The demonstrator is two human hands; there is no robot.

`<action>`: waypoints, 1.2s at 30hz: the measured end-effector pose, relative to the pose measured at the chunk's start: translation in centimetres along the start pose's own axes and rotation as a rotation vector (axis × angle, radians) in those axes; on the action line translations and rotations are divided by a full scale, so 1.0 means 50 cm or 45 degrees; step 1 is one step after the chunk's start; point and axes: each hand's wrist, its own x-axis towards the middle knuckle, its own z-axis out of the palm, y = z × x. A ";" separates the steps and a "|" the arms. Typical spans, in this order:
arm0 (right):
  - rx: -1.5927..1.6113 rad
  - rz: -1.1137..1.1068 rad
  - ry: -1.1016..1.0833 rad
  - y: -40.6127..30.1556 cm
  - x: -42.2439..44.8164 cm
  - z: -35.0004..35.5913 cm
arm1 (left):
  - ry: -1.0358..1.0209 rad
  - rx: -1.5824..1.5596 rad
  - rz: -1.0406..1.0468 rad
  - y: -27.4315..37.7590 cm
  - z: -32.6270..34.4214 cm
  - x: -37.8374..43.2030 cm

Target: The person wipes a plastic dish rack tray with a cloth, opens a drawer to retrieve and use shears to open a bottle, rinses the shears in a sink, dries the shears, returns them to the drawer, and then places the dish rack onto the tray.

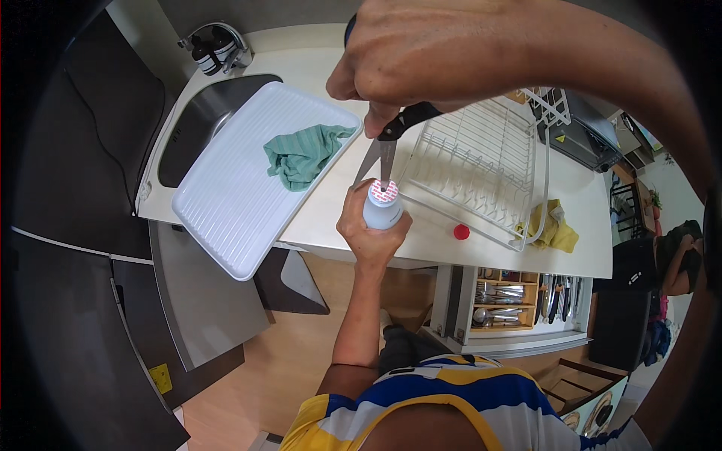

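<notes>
Near the middle of the head view, my left hand is wrapped around a pale blue-white plastic bottle. A printed foil seal covers its mouth. Above, my right hand grips black-handled scissors with the blades parted. One blade's tip touches or lies just over the seal, and the other points down beside the bottle, near my left hand's fingers. The scissors' handles are partly hidden by my right hand. A red cap lies on the counter to the right of the bottle.
A white ribbed tray with a green cloth overlaps the sink. A white wire dish rack and yellow cloth are on the right. Below the counter, an open drawer holds cutlery and knives. Another person is at far right.
</notes>
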 end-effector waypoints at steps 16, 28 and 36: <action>-0.140 0.406 0.259 -0.045 -0.140 -0.007 | -0.017 0.021 0.044 0.023 0.002 0.003; 1.614 1.524 0.601 -0.381 -0.236 0.308 | -0.060 -0.018 -0.035 0.019 -0.022 -0.025; 1.082 1.241 0.731 -0.497 -0.054 0.465 | 0.077 0.212 -0.057 0.067 -0.136 -0.055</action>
